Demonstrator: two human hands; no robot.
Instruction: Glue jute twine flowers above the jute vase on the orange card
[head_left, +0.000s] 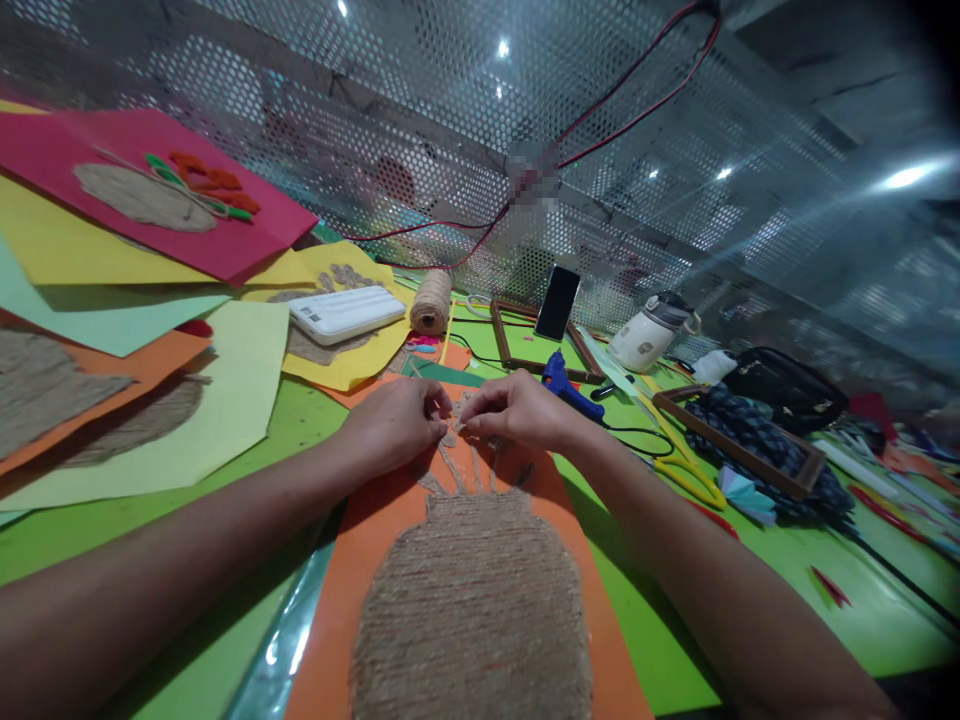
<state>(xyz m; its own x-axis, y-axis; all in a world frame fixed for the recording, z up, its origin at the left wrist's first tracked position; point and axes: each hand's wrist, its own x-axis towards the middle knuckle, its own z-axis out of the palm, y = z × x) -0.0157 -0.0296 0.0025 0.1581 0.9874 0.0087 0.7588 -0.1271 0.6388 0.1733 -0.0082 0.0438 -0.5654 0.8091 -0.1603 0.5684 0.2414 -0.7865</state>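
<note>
An orange sheet lies in front of me, bearing a vase shape covered in rows of brown twine. Thin twine stems fan out from the vase's top toward small twine loops. My left hand is over the sheet's upper left part, its fingers pinched at the loops. From the right, my right hand meets it with thumb and forefinger nearly together at the same loops. Whatever twine the fingertips hold is too small to make out. The hands are a small gap apart.
Beyond the hands are a twine spool, a blue glue gun, a wooden frame and a phone. Coloured sheets and a white power bank lie left. Yellow scissors, a bottle and another frame lie right.
</note>
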